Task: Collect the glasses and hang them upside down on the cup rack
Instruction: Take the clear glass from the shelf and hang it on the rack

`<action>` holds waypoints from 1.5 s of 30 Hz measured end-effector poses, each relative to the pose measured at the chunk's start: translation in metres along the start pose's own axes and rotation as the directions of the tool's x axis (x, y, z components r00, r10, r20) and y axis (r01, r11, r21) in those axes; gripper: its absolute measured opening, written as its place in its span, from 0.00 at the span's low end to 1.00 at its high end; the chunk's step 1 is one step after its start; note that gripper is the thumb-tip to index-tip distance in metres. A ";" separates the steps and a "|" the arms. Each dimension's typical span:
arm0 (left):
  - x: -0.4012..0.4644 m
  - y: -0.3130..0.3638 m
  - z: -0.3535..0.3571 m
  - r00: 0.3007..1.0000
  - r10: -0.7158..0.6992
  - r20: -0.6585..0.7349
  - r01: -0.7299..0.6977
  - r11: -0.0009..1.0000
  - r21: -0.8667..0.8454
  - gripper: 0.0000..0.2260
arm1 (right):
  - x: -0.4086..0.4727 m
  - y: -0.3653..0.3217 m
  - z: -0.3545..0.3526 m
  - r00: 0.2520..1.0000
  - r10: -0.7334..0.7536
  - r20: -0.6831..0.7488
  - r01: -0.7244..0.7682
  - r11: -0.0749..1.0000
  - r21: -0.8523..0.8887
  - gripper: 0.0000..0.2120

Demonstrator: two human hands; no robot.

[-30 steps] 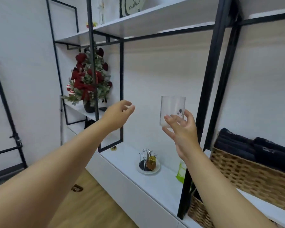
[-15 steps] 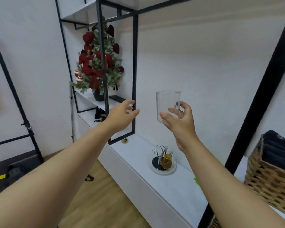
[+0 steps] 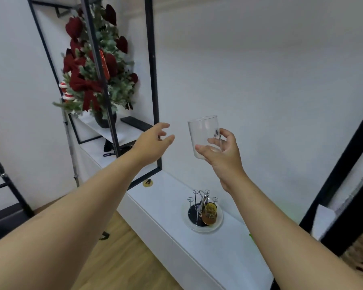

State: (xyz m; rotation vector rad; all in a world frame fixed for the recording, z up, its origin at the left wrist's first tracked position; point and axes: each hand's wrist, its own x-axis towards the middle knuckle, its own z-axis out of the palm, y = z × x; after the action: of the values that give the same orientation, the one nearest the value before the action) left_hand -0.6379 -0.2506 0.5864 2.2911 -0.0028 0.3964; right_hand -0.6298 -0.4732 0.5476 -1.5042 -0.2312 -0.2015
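Glass (image 3: 203, 136) up in the air, clear and upright, mouth to the ceiling, gripped low on its body by the right hand (image 3: 220, 153). Thumb under the near side, fingers (image 3: 215, 141) wrapped round the far side, a firm close around the lower half, with the rim standing free above the hand. It hangs well above the cup rack (image 3: 202, 208), a little to the rack's left as the camera sees it.

And the left hand (image 3: 153, 143) is out there too, stretched forward at about the same height, fingers loosely spread and slightly curled, holding nothing. It sits apart from the glass, clear daylight between the two.

Down below, the rack stands on the white counter (image 3: 176, 227): a round tray with thin wire posts rising from it, each ending in a small loop. One amber glass (image 3: 210, 213) is already among the posts on the rack's right side (whether it truly hangs from a post or just rests on the tray is hard to make out).

Beyond the rack, further along the counter, a small yellow disc (image 3: 147, 182) lies near the foot of the black shelf frame (image 3: 153, 80). Behind that frame, a red and green flower arrangement (image 3: 92, 65) sits on a higher shelf.
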 end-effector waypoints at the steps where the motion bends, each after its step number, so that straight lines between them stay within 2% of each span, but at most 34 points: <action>1: 0.010 -0.004 0.006 1.000 -0.002 0.014 0.002 1.000 -0.003 0.23 | 0.007 0.006 -0.001 1.000 0.007 -0.013 -0.007 1.000 -0.008 0.40; 10: 0.092 -0.071 0.065 0.986 0.030 0.162 -0.020 0.998 -0.066 0.23 | 0.052 0.060 0.004 0.995 0.020 -0.098 -0.032 0.992 -0.125 0.37; 18: 0.187 -0.114 0.095 0.934 0.191 0.302 -0.158 0.979 -0.131 0.21 | 0.093 0.099 0.051 0.953 0.045 -0.298 -0.086 0.988 -0.127 0.38; 26: 0.207 -0.164 0.154 0.889 0.220 0.401 -0.091 0.944 -0.317 0.20 | 0.082 0.138 0.072 0.881 0.074 -0.467 -0.121 0.990 -0.071 0.39; 29: 0.204 -0.193 0.188 0.869 0.186 0.458 -0.044 0.952 -0.302 0.19 | 0.072 0.157 0.062 0.835 0.102 -0.540 -0.143 0.989 -0.034 0.41; 32: 0.195 -0.228 0.223 0.850 0.159 0.503 -0.024 0.964 -0.264 0.19 | 0.066 0.181 0.050 0.780 0.142 -0.609 -0.144 0.989 0.046 0.37; 36: 0.180 -0.275 0.270 0.838 0.094 0.537 0.013 0.981 -0.193 0.18 | 0.054 0.226 0.033 0.758 0.236 -0.608 -0.119 0.967 0.227 0.30; 38: 0.174 -0.293 0.293 0.846 0.085 0.526 0.007 0.985 -0.171 0.17 | 0.046 0.253 0.024 0.747 0.285 -0.601 -0.107 0.943 0.315 0.30; 41: 0.171 -0.315 0.327 0.855 0.103 0.508 -0.024 0.987 -0.159 0.17 | 0.035 0.298 0.016 0.740 0.301 -0.601 -0.114 0.937 0.329 0.32; 45: 0.166 -0.346 0.364 0.851 0.154 0.503 -0.132 0.988 -0.078 0.16 | 0.025 0.356 0.011 0.741 0.299 -0.601 -0.193 0.952 0.236 0.43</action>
State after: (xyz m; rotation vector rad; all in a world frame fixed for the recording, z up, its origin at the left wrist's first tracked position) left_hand -0.3335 -0.2550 0.1542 2.2960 -0.4472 -0.1469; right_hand -0.5088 -0.4412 0.2127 -1.2124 0.4915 -0.4533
